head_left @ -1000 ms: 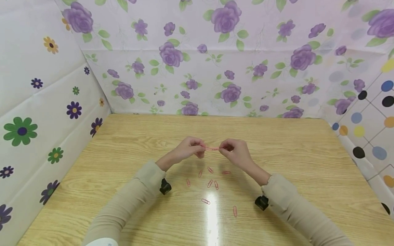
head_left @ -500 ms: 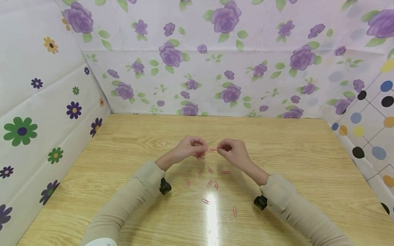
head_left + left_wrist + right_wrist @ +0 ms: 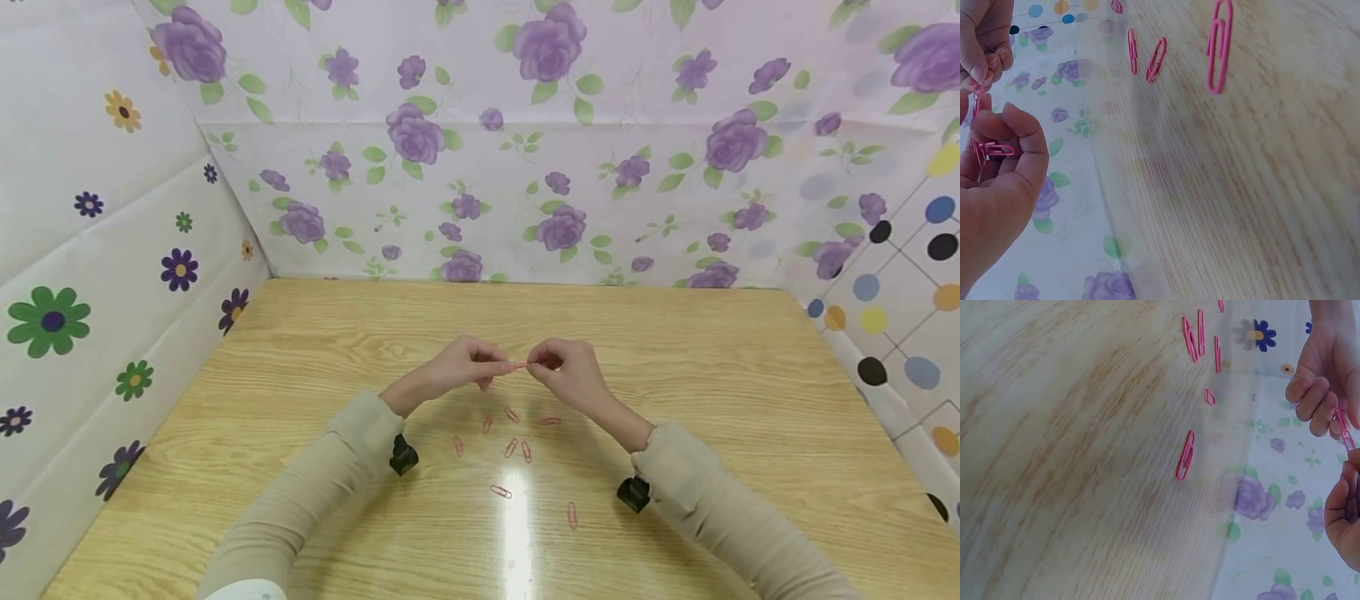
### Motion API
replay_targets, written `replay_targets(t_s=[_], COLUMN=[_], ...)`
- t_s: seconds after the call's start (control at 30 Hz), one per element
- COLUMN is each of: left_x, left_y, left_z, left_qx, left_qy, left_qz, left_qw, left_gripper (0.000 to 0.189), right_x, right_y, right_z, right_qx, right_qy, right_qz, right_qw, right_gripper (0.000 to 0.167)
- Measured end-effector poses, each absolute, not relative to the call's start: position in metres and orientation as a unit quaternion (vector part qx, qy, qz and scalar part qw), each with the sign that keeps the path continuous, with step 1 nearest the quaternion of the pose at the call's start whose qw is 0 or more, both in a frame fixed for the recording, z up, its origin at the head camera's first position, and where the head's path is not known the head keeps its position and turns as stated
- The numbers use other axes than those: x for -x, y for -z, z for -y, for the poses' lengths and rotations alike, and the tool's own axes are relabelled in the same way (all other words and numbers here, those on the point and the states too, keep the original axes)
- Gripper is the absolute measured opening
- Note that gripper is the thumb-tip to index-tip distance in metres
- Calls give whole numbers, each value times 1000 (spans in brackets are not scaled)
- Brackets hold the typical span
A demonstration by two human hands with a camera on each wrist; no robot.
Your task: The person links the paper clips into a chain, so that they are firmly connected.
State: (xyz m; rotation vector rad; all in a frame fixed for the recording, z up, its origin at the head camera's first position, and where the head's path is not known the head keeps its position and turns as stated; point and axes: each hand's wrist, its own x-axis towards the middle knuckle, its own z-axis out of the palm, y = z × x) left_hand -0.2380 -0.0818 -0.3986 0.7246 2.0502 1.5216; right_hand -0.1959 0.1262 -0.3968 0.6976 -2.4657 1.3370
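Above the far middle of the table, my left hand (image 3: 468, 364) pinches pink paper clips between thumb and fingers. Part of a paper-clip chain (image 3: 999, 150) lies within its curled fingers in the left wrist view. Close on its right, my right hand (image 3: 573, 371) pinches a pink paper clip (image 3: 519, 366) between thumb and forefinger. That clip bridges the small gap between both sets of fingertips. In the right wrist view the linked clips (image 3: 1343, 430) run from the left fingers down to the right fingertips, which hide their end.
Several loose pink paper clips lie on the wooden table (image 3: 360, 333) below the hands, among them one clip (image 3: 501, 492) nearer the front and another clip (image 3: 572, 515) to its right. Patterned cloth walls (image 3: 480, 150) stand behind and at both sides.
My left hand has shifted slightly right and my right hand slightly left, so less of the paper clips shows between them. The loose clips on the table have stayed put.
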Motion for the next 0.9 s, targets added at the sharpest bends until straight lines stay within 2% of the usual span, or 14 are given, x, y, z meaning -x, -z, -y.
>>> replay_targets(t_s=[0.5,0.73,0.9], left_x=[235,219,224], left_y=[395,371,382], left_z=[80,79,78], left_qx=[-245,-274,-281], left_qy=[-568,-551,-556], left_qz=[-753,-757,-750], left_qw=[225,218,221], left_gripper=[15,13,14], right_x=[196,196,195], right_y=[396,397,397], right_z=[-125,-125,-124], right_qx=[-238,-233,-221], right_qy=[-460,-463,-463], right_qz=[847,847,851], right_qw=[118,113,109], right_gripper=[6,7,7])
